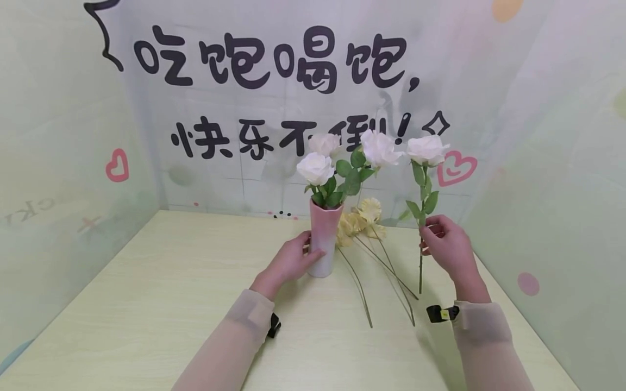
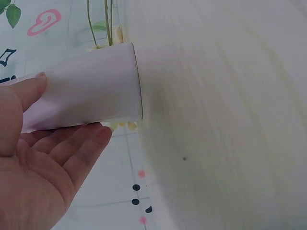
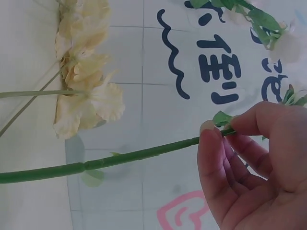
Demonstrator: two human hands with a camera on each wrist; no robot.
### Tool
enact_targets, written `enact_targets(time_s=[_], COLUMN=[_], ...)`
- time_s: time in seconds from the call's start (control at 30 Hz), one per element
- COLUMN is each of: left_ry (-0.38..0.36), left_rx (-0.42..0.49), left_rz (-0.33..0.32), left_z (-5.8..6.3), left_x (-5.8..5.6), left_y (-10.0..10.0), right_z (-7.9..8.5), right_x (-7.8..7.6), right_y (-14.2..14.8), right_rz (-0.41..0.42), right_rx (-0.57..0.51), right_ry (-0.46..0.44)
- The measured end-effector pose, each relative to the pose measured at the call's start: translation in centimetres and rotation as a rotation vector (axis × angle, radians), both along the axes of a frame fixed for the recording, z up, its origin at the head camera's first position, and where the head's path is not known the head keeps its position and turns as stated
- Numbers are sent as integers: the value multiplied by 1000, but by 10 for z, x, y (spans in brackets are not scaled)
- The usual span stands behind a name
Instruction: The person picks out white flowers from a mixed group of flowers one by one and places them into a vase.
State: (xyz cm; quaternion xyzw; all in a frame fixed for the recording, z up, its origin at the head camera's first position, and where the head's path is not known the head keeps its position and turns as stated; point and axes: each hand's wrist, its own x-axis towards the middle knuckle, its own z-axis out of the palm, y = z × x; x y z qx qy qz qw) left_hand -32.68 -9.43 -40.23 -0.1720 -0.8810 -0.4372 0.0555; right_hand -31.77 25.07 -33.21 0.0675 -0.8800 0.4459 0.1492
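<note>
A pink-to-white vase [image 1: 324, 239] stands upright on the table, holding several white roses [image 1: 315, 169] with green leaves. My left hand [image 1: 291, 256] holds the lower part of this vase, thumb on the near side and fingers behind it. In the left wrist view, the thumb and fingers of the left hand [image 2: 53, 160] lie on opposite sides of the vase [image 2: 91, 88]. To the right of the vase, my right hand [image 1: 447, 243] pinches the stem of a single white rose [image 1: 426, 150], bloom up. The right wrist view shows its green stem [image 3: 139, 154] between thumb and fingertips.
Yellow flowers [image 1: 369, 212] lie on the table [image 1: 195, 304] behind and right of the vase, their thin stems pointing toward the front. A printed backdrop [image 1: 274, 103] with black characters rises behind the table, and pale sheets hang at both sides.
</note>
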Motion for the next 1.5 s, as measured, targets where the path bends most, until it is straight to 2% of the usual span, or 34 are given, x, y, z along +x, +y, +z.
enact_targets(time_s=[0.43,0.7,1.0,1.27,1.5], left_ry=[-14,-12,-31,-42,-46], left_rx=[2,-11,-18,-7,-9], left_rz=[6,4,13,7,13], left_z=[0,1,0,0,0], left_x=[1,-1,-1,-2,-2], left_y=[1,1,1,0,1], right_z=[11,17,21,26,29], right_x=[11,18,24,29,36], right_y=[-14,-19,-24,-28,-31], right_rz=[29,0,-41,-28,-35], right_rx=[3,40,70,64,100], right_ry=[95,181,213,342,388])
